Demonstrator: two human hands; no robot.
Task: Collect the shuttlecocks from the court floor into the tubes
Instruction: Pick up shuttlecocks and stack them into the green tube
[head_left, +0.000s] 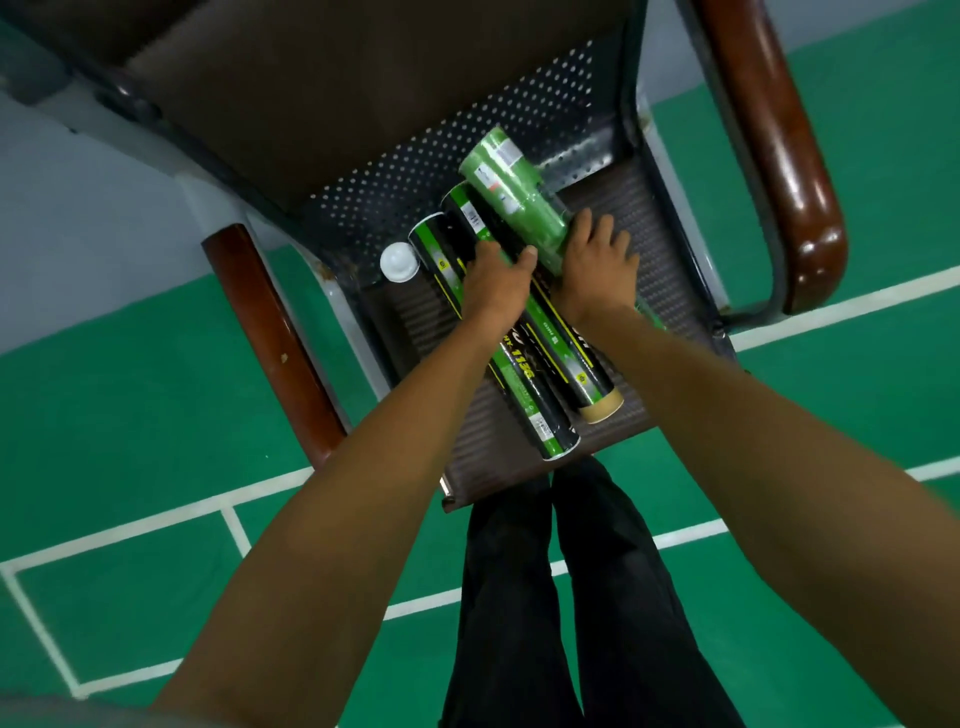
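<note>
Three shuttlecock tubes lie side by side on the chair seat (654, 249). My left hand (493, 283) grips the middle black-and-green tube (576, 364), thumb on one side and fingers on the other. Left of it lies a second black-and-green tube (524, 395), running toward the seat's front edge. My right hand (597, 265) rests with spread fingers on the lower part of a light green tube (511, 192), which points toward the backrest. A white tube cap (399, 262) sits on the seat left of the tubes. No shuttlecock is in sight.
The chair has a perforated metal back (415, 171) and two brown wooden armrests, one left (270, 338) and one right (779, 156). Green court floor (130, 415) with white lines surrounds it. My legs in black trousers (561, 597) stand at the seat's front edge.
</note>
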